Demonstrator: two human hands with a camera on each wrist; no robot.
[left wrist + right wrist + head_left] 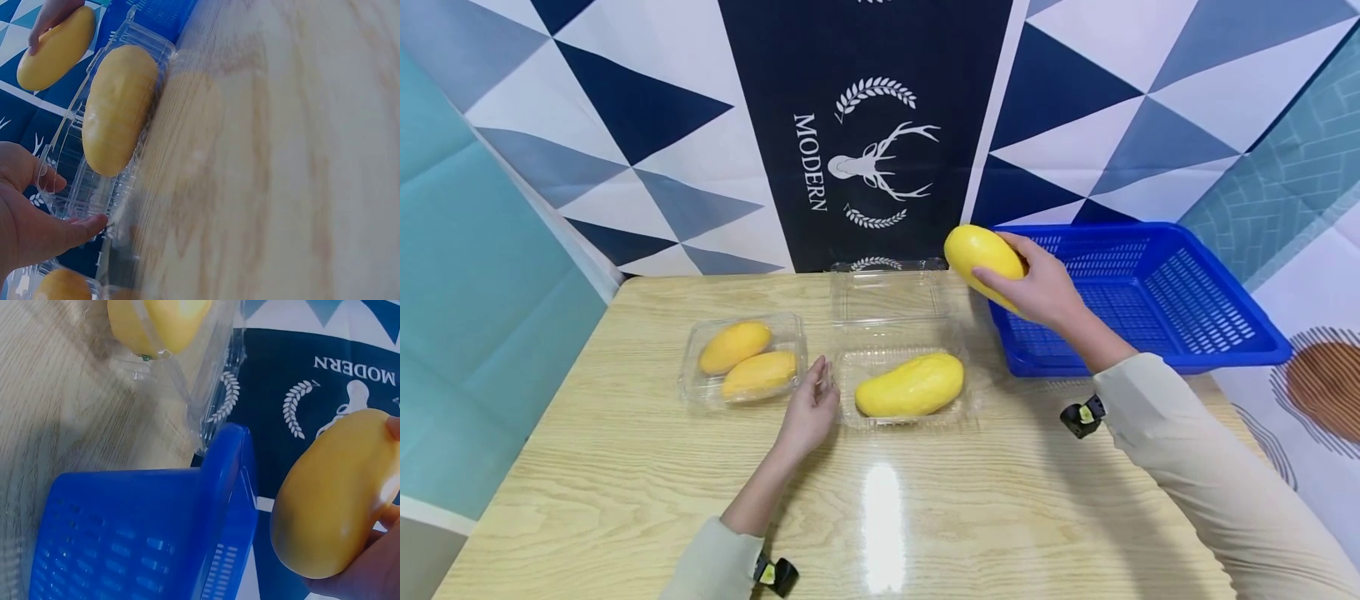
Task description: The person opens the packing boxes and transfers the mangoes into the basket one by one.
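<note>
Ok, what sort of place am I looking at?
Likely a staged indoor work corner: a wood-grain table, geometric-patterned sheeting behind it, and an open clear box on top.

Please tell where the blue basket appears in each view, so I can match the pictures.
Head: the blue basket is on the right side, about mid-height.
Left wrist: part of it shows at the top edge, left of centre.
Right wrist: it fills the lower left.
Shared landmark: the held yellow fruit.
</note>
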